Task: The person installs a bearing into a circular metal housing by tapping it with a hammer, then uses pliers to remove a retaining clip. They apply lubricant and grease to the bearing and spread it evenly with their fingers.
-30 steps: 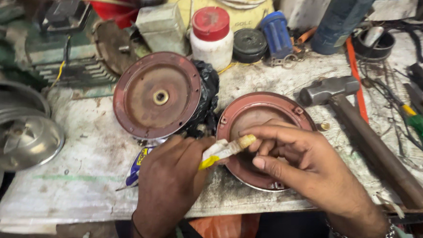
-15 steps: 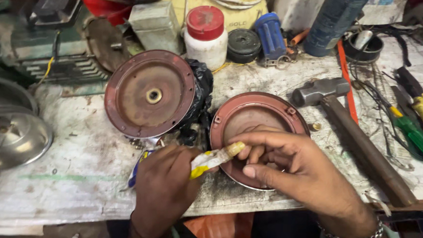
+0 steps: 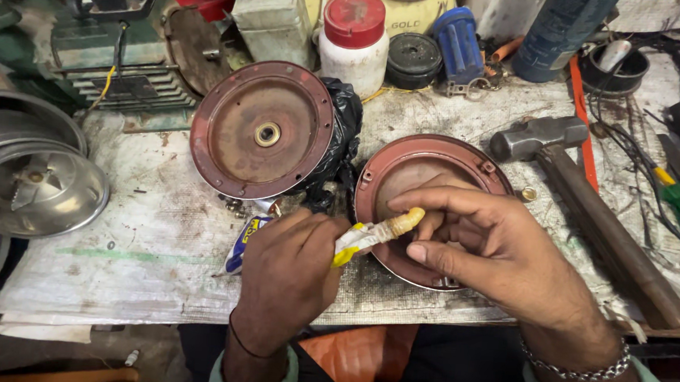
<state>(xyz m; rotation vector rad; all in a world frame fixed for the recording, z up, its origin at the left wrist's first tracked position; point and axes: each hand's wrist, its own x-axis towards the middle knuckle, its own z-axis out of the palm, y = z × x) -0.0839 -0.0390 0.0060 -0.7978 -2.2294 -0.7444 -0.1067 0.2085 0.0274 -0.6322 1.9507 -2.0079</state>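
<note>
Left hand (image 3: 285,277) fisted around a squeezed glue tube (image 3: 353,242), fingers curled tight on its body; crumpled tail of the tube pokes out at the left of the fist. Nozzle end, crusted yellow, points right and sits at the fingertips of the right hand (image 3: 499,257). Right thumb and forefinger pinch narrow at the nozzle tip; other fingers loosely curled. Whether a cap sits between them, cannot tell.

Both hands hover over the near edge of the red cover (image 3: 403,171), a shallow round plate lying dish-up on the bench (image 3: 119,257). The tube is above its lower left rim, not touching it as far as the view shows.

Second red cover with a brass bush at centre, the motor (image 3: 262,129), stands just to the left, black plastic bag bunched behind it. Hammer (image 3: 580,196) lies to the right, head near the cover's rim. White jar with red lid (image 3: 353,40) at the back.

Judgement on the step: keep the left grip steady and low on the tube so pressure stays even; work the crusted tip with the right fingertips only, nozzle aimed over the cover, away from the bush.
</note>
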